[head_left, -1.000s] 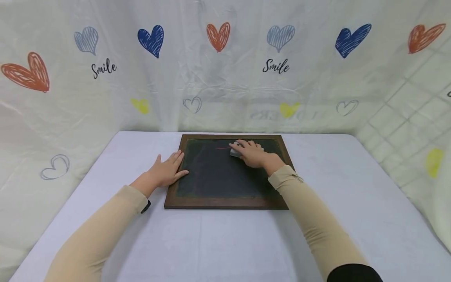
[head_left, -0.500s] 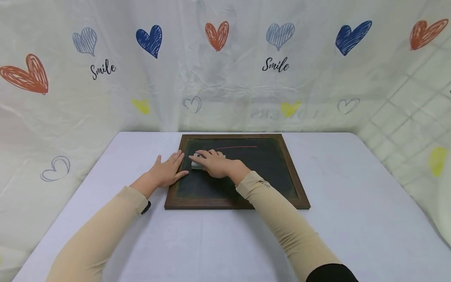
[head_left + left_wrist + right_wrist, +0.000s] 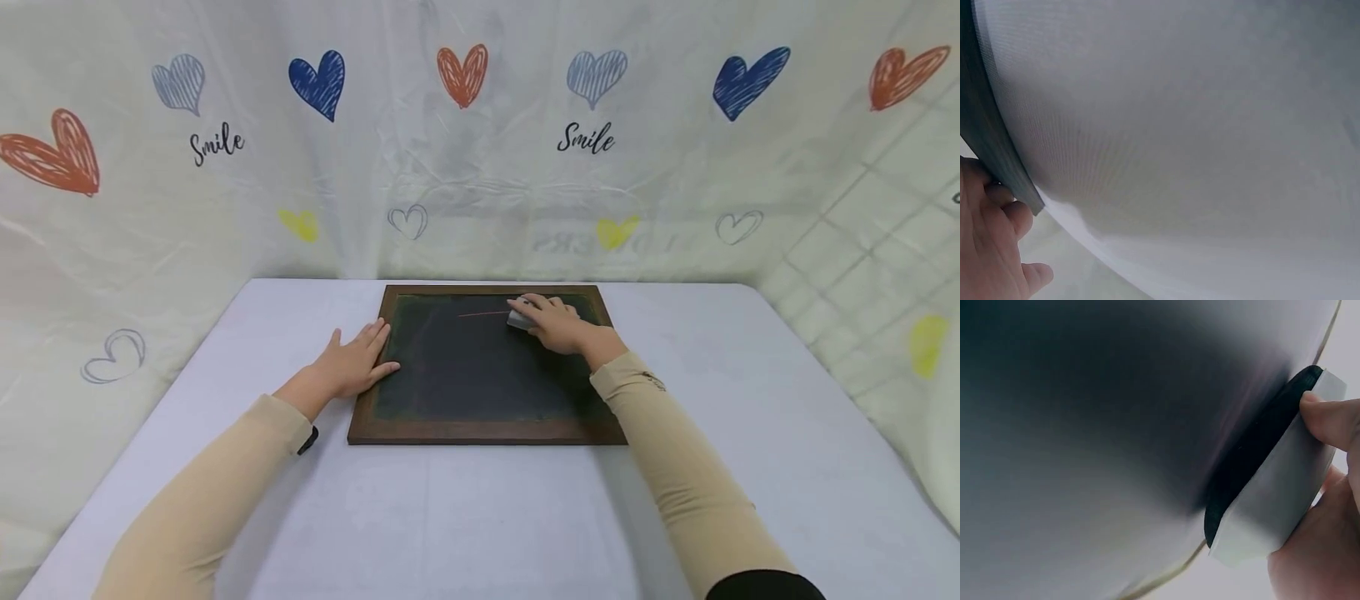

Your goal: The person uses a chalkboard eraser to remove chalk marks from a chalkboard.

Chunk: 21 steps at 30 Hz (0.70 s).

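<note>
Two hands at work on a white-clothed table (image 3: 480,517), in front of a pale backdrop (image 3: 480,167) printed with coloured hearts and the word "Smile". Flat on the table, a dark chalkboard (image 3: 465,375) in a brown wooden frame. Left hand (image 3: 352,362) spread flat, fingers straight, pressing on the board's left frame edge and the cloth beside it, steadying the board. Right hand (image 3: 558,325) near the board's far right corner, fingers curled around a grey eraser (image 3: 519,319) with a black felt underside, felt pressed to the slate in the right wrist view. Just left of the eraser, a short thin red chalk line (image 3: 483,314), running along the far edge of the writing surface. Judging by the slate, mostly wiped already, with a faint smeared haze across it; only that red stroke left to rub away. Compared with half a second ago: right hand and eraser shifted from the board's left side, close to the left hand, over to the right end of the line; visible stroke now shorter; left hand unmoved.
</note>
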### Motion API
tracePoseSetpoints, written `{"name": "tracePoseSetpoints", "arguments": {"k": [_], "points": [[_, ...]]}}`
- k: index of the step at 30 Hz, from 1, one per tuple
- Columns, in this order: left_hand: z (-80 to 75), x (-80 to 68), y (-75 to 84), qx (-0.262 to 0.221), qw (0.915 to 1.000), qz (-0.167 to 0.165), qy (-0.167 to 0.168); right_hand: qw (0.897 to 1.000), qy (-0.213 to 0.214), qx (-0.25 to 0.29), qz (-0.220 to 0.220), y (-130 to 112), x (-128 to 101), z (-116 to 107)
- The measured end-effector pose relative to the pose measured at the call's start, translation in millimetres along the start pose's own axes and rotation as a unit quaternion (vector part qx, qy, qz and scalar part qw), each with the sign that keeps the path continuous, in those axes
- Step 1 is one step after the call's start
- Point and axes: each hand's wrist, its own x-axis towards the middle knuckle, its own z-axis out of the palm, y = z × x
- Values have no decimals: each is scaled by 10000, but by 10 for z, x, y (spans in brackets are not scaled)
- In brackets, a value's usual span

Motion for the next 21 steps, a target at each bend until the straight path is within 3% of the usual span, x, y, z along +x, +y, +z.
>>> {"name": "tracePoseSetpoints", "arguments": {"k": [3, 7, 11, 17, 21], "points": [[-14, -11, -2, -42, 10000, -5, 7, 9999, 11, -98, 125, 58, -37, -36], [-10, -14, -6, -66, 10000, -37, -38, 9995, -102, -239, 200, -47, 30, -43], [-8, -8, -15, -23, 10000, -35, -40, 9993, -291, -220, 61, -286, 183, 8], [-26, 0, 2, -41, 10000, -14, -48, 9948, -822, -256, -550, -766, 394, 78], [-21, -2, 4, -17, 10000, -50, -69, 9912, -1042, -360, -729, -927, 461, 109]]}}
